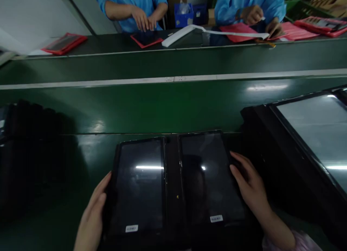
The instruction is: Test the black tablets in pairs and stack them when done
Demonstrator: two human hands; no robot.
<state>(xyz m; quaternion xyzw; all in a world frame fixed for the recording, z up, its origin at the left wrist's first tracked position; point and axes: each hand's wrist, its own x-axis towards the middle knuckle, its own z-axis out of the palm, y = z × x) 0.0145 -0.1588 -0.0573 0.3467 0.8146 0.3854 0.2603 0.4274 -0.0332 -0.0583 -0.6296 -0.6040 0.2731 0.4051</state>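
Two black tablets lie side by side on the dark green work surface [81,149] in front of me. My left hand [93,216] grips the left edge of the left tablet [139,186], fingers curled round its rim. My right hand [249,186] rests on the right edge of the right tablet [207,182], fingers bent over its edge. Each tablet carries a small white label near its lower edge. Both screens are dark and reflect the ceiling lights.
A large black tray with a glossy panel [311,135] sits at my right. A dark stack [24,153] stands at my left. Beyond the green conveyor belt [162,63], two people in blue coats handle red-cased tablets [63,43] and a white strip [189,30].
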